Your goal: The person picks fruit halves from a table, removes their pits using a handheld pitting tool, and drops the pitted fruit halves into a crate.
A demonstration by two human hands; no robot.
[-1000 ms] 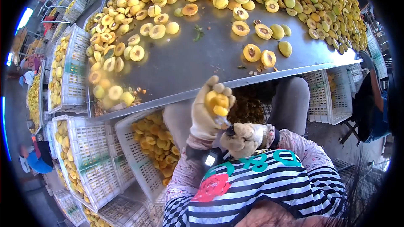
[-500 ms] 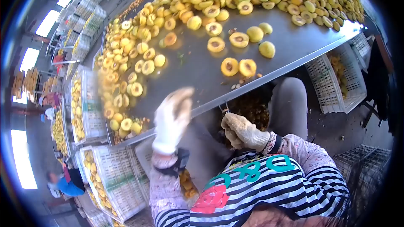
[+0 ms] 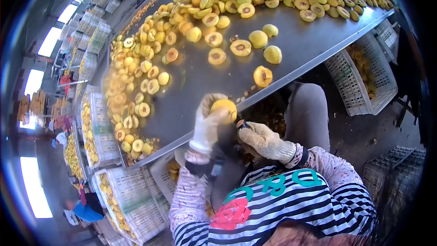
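At the table edge, left hand (image 3: 207, 125) grips a peach half (image 3: 223, 108); right hand (image 3: 259, 139) stays clenched.

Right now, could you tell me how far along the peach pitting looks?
Done: many pitted halves lie on the metal table, and crates hold more. In hand: the left hand grips a yellow peach, the right hand holding a small tool against it. Left: whole peaches remain nearby.

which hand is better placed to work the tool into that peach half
Right, most likely. The right hand grips a small tool whose tip sits right beside the peach half. The left hand is wrapped around that fruit, holding it up, so it is not free.
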